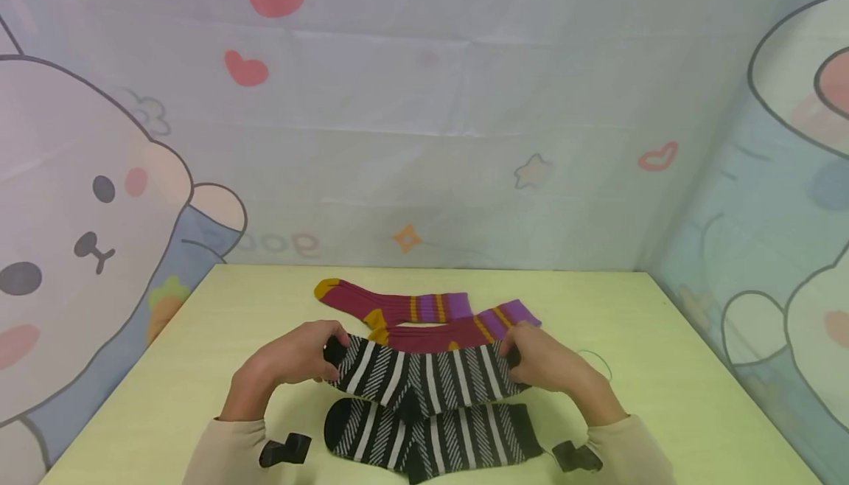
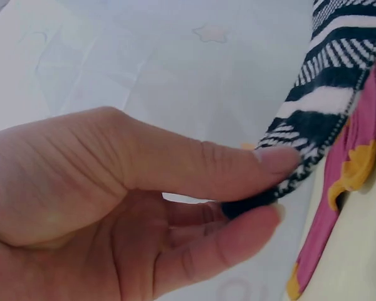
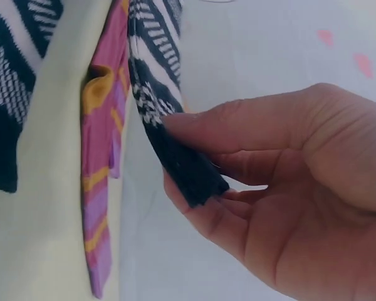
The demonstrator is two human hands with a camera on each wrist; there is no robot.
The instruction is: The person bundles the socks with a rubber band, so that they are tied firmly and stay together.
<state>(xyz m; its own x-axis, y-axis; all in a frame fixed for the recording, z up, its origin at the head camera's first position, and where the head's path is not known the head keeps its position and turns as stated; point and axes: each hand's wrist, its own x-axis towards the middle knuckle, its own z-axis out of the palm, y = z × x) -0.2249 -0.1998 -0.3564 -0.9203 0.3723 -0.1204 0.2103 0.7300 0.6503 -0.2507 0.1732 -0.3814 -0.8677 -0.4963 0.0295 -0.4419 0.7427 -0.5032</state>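
1. The pale yellow table (image 1: 696, 404) runs back to a printed cloth backdrop (image 1: 424, 102); with several socks laid close together on it, a low sweep of the left sleeve (image 1: 228, 452) could knock one out of line.
2. Nearest, the lower striped sock (image 1: 441, 437) lies flat, rounded toe to the left and cuff to the right. Should the other striped sock land on it at a slant, the ends would probably not match and the knit could ruck.
3. Just beyond, the upper striped sock (image 1: 458, 378) hangs stretched above the table, its heel drooping mid-length. Whether that heel touches the lower sock is hard to tell; if it does, a sideways move could drag the lower one along.
4. The left hand (image 1: 298, 352) pinches the toe between thumb and fingers, and the right hand (image 1: 547, 360) pinches the cuff. Both have only the ends, so an uneven pull could free one and twist the sock.
5. A thin green loop (image 1: 600, 360) lies right of the right hand, where fingers might catch it.
6. Farther off, the near maroon sock (image 1: 424, 339) meets the far maroon sock (image 1: 391, 309); a forward reach could bunch the two together.
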